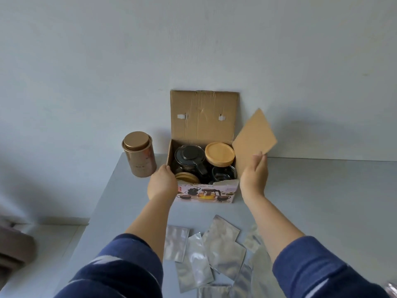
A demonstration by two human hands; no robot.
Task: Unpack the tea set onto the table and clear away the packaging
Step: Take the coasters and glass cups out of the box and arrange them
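plain pale wall (129,50), grey table (322,201)

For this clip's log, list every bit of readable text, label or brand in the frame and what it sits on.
"of classical water" is roughly how the line of small print along the top edge of the tea set box front reads; its beginning is hidden and its last word is blurred.
Red logo at the box front's left end: too small to read.
Mark at the box front's lower right: blurred.
Dark characters on the gold tea tin: too blurred to read.
Silver foil pouches: no text visible.
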